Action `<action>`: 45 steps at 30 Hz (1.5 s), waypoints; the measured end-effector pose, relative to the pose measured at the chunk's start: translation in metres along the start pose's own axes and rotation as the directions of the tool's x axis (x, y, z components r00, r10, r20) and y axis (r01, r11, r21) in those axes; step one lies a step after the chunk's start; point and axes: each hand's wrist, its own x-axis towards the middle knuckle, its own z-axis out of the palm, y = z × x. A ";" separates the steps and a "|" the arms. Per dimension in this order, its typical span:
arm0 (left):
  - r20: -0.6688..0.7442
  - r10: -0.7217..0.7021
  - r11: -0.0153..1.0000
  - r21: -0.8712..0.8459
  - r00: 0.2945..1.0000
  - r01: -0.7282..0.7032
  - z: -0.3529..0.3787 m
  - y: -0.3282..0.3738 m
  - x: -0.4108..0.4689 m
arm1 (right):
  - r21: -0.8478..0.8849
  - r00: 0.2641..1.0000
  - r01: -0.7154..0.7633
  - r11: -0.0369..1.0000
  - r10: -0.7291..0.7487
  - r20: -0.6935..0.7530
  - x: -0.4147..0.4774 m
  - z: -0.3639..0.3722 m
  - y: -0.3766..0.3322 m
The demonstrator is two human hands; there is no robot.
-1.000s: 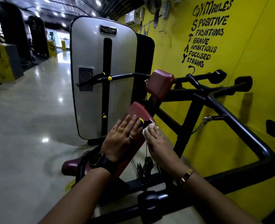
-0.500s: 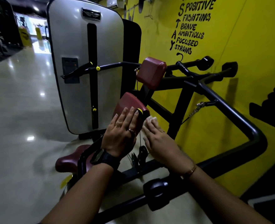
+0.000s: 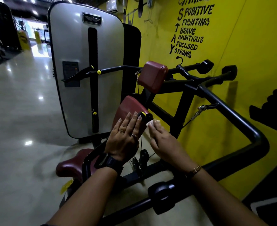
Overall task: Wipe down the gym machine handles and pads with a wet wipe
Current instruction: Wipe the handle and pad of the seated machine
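Head view shows the white wet wipe (image 3: 150, 124) at the right edge of the lower red pad (image 3: 128, 108), beside the black knob (image 3: 143, 115). The right hand (image 3: 166, 141) presses it there with straight fingers; its thumb is hidden, so it may pinch too. The left hand (image 3: 123, 137) lies flat, fingers spread, on the pad's face. It looks best to hold the pad firm and rub slowly along that whole edge.

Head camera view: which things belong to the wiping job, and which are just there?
Job: wet wipe under the right hand; lower red pad under the left hand; upper red pad; black handle.
Just there: grey weight cover; wall lettering; floor.
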 end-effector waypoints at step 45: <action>-0.091 0.038 0.997 0.073 0.995 -0.032 -0.001 -0.002 0.001 | 0.008 0.994 -0.111 0.994 0.111 0.017 0.002 -0.006 -0.007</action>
